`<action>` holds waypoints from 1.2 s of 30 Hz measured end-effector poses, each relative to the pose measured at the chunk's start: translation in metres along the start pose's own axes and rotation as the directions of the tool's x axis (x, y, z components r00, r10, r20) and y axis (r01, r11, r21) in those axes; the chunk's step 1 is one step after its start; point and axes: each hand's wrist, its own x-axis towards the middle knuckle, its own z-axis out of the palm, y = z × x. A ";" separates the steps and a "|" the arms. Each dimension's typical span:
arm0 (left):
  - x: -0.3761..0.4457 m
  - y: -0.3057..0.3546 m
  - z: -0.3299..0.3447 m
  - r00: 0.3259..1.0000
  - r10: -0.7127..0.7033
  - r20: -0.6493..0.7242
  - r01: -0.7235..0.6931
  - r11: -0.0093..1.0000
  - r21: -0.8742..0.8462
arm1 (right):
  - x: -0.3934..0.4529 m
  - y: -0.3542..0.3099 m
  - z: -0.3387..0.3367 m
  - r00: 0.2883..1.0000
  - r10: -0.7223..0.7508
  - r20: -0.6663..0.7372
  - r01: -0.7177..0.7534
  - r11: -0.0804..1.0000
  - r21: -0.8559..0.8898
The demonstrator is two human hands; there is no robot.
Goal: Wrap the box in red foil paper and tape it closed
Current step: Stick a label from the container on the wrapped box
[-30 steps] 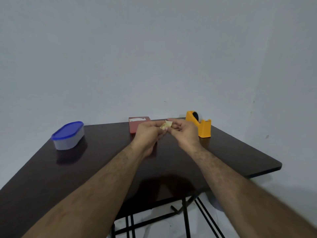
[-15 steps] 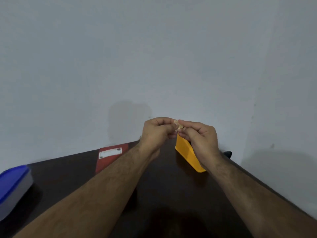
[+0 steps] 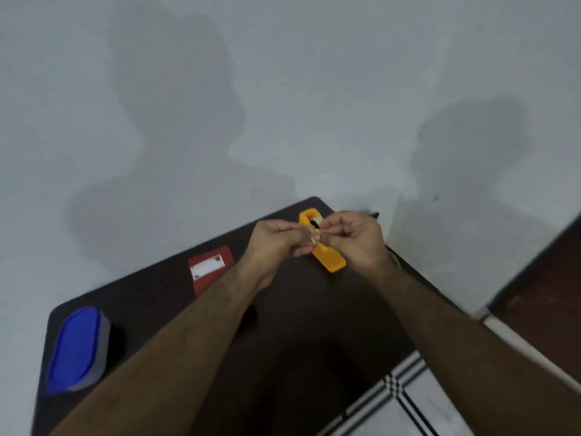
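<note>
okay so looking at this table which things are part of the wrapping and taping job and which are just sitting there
Part of the job:
red wrapped box on the table
yellow tape dispenser
small pale scrap, probably tape, pinched between left hand and right hand

Just lying about:
blue-lidded container at the table's left end

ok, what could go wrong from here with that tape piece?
1. Both hands, left hand and right hand, pinch the small tape piece in the air; it may fold and stick to itself or to the fingers.
2. The red wrapped box lies unheld, off to the left; it may shift when the tape is pressed on.
3. The tape dispenser sits directly below the hands and could be knocked.
</note>
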 end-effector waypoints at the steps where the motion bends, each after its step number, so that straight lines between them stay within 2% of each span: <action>1: -0.002 0.001 0.003 1.000 -0.012 0.017 0.012 1.000 -0.003 | -0.005 -0.004 -0.004 1.000 0.026 -0.009 -0.026 1.000 0.010; 5: -0.008 -0.005 0.032 0.995 -0.085 0.061 0.090 0.993 -0.081 | -0.030 -0.013 -0.032 0.989 0.122 -0.079 -0.110 0.983 0.144; 9: 0.005 -0.021 0.069 0.973 -0.219 0.074 0.228 0.962 -0.148 | -0.047 0.007 -0.073 0.984 0.178 -0.026 -0.168 0.958 0.234; 11: 0.011 -0.032 0.090 0.950 -0.297 0.094 0.309 0.934 -0.178 | -0.053 0.021 -0.098 0.980 0.196 -0.016 -0.188 0.960 0.208; 14: 0.023 -0.054 0.140 0.920 -0.356 0.162 0.378 0.917 -0.130 | -0.054 0.042 -0.151 0.976 0.210 -0.056 -0.204 0.974 0.096; 17: 0.042 -0.074 0.200 0.922 -0.328 0.203 0.348 0.935 -0.067 | -0.043 0.065 -0.212 0.967 0.227 -0.115 -0.221 0.973 0.066; 21: 0.074 -0.093 0.280 0.947 -0.178 0.267 0.117 0.966 0.230 | -0.025 0.089 -0.296 0.948 0.274 -0.164 -0.269 0.962 0.054; 26: 0.115 -0.113 0.353 0.974 -0.167 0.150 0.099 0.920 0.379 | 0.000 0.103 -0.366 0.918 0.375 -0.128 -0.373 0.927 0.045; 30: 0.143 -0.134 0.390 0.989 -0.143 -0.044 0.148 0.880 0.452 | 0.038 0.123 -0.395 0.886 0.461 -0.050 -0.462 0.887 -0.011; 33: 0.173 -0.152 0.397 0.965 -0.141 -0.223 0.226 0.876 0.426 | 0.076 0.148 -0.404 0.855 0.513 0.069 -0.509 0.858 -0.074; 36: 0.212 -0.173 0.395 0.934 -0.135 -0.332 0.284 0.844 0.455 | 0.113 0.173 -0.407 0.842 0.525 0.120 -0.488 0.838 -0.242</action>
